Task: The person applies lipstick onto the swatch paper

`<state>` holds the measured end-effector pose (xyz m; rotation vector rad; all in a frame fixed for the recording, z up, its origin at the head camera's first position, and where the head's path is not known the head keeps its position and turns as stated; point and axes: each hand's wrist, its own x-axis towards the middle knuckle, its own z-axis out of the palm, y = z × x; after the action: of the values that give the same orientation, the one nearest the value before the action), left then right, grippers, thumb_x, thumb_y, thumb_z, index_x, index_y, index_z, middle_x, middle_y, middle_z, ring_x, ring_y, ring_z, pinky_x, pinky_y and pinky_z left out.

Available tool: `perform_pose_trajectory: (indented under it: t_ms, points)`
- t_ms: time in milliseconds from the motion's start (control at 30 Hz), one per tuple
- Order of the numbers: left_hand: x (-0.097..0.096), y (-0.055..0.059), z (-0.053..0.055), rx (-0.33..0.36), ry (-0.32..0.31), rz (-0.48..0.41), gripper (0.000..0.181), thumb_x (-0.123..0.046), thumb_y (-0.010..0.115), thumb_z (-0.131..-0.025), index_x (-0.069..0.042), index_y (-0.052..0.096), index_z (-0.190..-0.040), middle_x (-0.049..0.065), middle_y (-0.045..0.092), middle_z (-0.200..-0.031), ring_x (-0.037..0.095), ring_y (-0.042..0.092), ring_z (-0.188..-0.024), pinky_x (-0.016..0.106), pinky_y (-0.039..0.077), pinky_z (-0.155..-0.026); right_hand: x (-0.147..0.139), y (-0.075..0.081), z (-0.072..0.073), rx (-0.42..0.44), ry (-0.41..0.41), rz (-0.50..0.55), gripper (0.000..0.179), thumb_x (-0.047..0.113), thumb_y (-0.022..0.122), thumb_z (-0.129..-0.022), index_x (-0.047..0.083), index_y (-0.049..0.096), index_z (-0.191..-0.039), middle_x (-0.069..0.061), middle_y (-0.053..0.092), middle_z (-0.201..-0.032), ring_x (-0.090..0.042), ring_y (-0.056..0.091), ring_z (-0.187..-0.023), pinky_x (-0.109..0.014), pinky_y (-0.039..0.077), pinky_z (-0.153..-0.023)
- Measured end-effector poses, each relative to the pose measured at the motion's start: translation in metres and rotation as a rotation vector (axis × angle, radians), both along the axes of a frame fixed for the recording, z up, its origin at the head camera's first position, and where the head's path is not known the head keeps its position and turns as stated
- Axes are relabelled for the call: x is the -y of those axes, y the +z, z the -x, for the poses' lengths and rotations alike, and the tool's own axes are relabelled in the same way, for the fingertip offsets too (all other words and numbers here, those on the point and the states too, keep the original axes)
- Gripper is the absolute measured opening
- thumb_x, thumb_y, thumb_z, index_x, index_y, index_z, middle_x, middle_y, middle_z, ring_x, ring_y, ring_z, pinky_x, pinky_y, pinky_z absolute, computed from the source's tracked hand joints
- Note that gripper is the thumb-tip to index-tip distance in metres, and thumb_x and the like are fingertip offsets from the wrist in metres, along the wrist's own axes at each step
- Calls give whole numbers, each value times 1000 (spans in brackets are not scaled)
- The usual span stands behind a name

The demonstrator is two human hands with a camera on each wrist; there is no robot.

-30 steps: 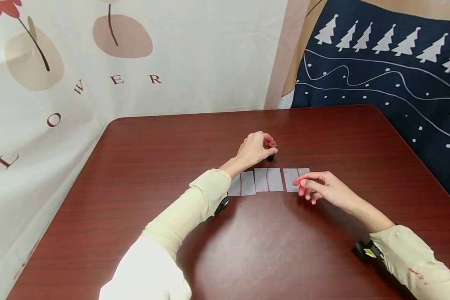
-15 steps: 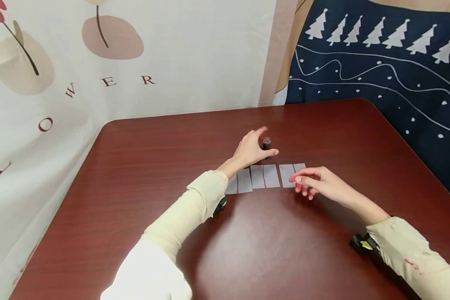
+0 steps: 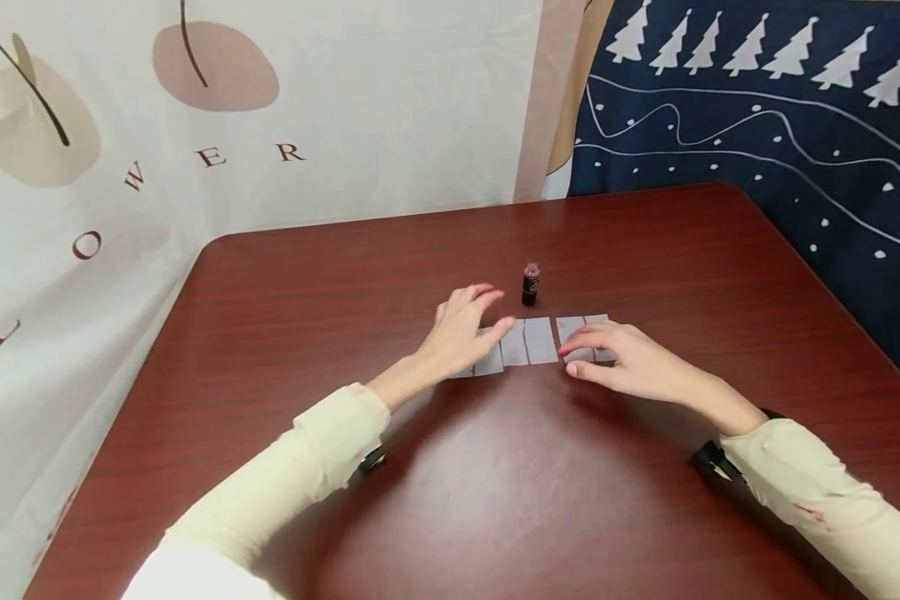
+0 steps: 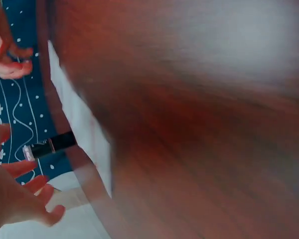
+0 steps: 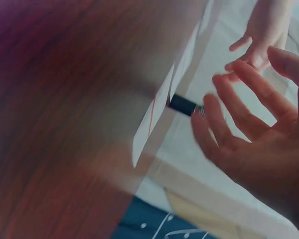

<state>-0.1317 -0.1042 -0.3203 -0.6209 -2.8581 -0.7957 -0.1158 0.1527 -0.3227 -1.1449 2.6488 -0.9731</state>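
A small black lipstick-like tube (image 3: pixel 530 285) with a glittery pinkish top stands upright on the table behind a row of white paper cards. The middle card (image 3: pixel 540 342) bears a reddish line down it, as does the right card (image 3: pixel 597 320). Above the left card (image 3: pixel 489 363) my left hand (image 3: pixel 461 333) hovers with fingers spread, holding nothing and apart from the tube. My right hand (image 3: pixel 630 358) is over the right card with its fingers loosely bent and nothing in them; whether it touches the card I cannot tell. Reddish tints show on the fingertips.
The dark red-brown table (image 3: pixel 435 500) reaches back to a white printed cloth (image 3: pixel 390 108) and a navy cloth with white trees (image 3: pixel 720 125). Each wrist wears a black strapped device, such as the right one (image 3: pixel 716 461).
My left hand has let go of the tube and drawn back leftward and nearer, leaving the tube standing. The right hand has shifted slightly left over the right card. The head view has shifted slightly.
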Motion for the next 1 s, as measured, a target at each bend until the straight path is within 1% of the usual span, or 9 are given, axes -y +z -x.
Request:
perform_pose_trajectory:
  t_ms: [67, 133, 200, 300, 367, 467, 567, 667, 1000]
  points:
    - [11, -1, -7, -13, 0, 100, 48, -38, 55, -91, -8, 55, -128, 8, 47, -133, 25, 37, -122, 48, 29, -91, 8, -2, 2, -117, 54, -43, 29, 22, 67, -85, 5, 68, -109, -7, 61, -112, -24, 51, -106, -44, 42, -86]
    - [18, -3, -11, -18, 6, 173, 48, -39, 57, -89, -9, 56, -127, 7, 47, -132, 25, 38, -120, 49, 29, -90, 13, -5, 3, -180, 77, -98, 33, 24, 67, -85, 4, 67, -112, -10, 59, -117, -30, 45, -113, -48, 38, -91]
    - [21, -4, -14, -15, 2, 216, 51, -41, 59, -88, -9, 55, -128, 8, 47, -131, 26, 38, -120, 50, 28, -91, 17, -8, 3, -195, 79, -146, 38, 26, 67, -85, 3, 64, -115, -11, 58, -119, -34, 41, -119, -51, 32, -96]
    - [22, -8, -17, 1, -23, 270, 57, -44, 60, -87, -9, 52, -131, 9, 47, -132, 28, 38, -121, 53, 26, -93, 17, -14, 1, -180, 65, -214, 39, 30, 66, -86, 3, 62, -115, -8, 60, -116, -36, 36, -125, -55, 25, -100]
    - [21, -12, -20, 18, -43, 307, 61, -45, 61, -86, -10, 50, -133, 9, 48, -131, 28, 38, -121, 54, 25, -95, 15, -18, 0, -164, 48, -237, 37, 31, 66, -86, 5, 61, -111, -6, 61, -111, -37, 35, -127, -57, 22, -101]
    - [19, -19, -23, 44, -65, 355, 64, -46, 62, -85, -10, 47, -136, 8, 49, -130, 27, 38, -121, 56, 23, -98, 9, -21, -1, -150, 23, -239, 29, 32, 66, -86, 8, 61, -103, -2, 62, -103, -38, 36, -127, -58, 22, -100]
    - [17, -25, -24, 53, -73, 373, 62, -43, 63, -86, -10, 47, -136, 8, 50, -130, 26, 39, -121, 55, 22, -99, 4, -23, -2, -132, 4, -218, 24, 31, 66, -87, 11, 61, -98, 0, 61, -99, -38, 37, -126, -58, 23, -99]
    - [16, -29, -23, 39, -70, 373, 59, -39, 64, -86, -10, 48, -134, 7, 50, -128, 26, 40, -120, 53, 24, -98, 2, -25, -2, -126, 1, -210, 24, 32, 64, -87, 10, 62, -98, 0, 61, -100, -38, 38, -124, -58, 25, -98]
    - [15, -34, -22, 13, -74, 334, 56, -37, 67, -84, -10, 51, -131, 7, 51, -125, 25, 43, -117, 54, 25, -97, 4, -26, -5, -117, -22, -201, 31, 34, 60, -91, 6, 63, -103, -4, 62, -104, -35, 42, -122, -55, 29, -98]
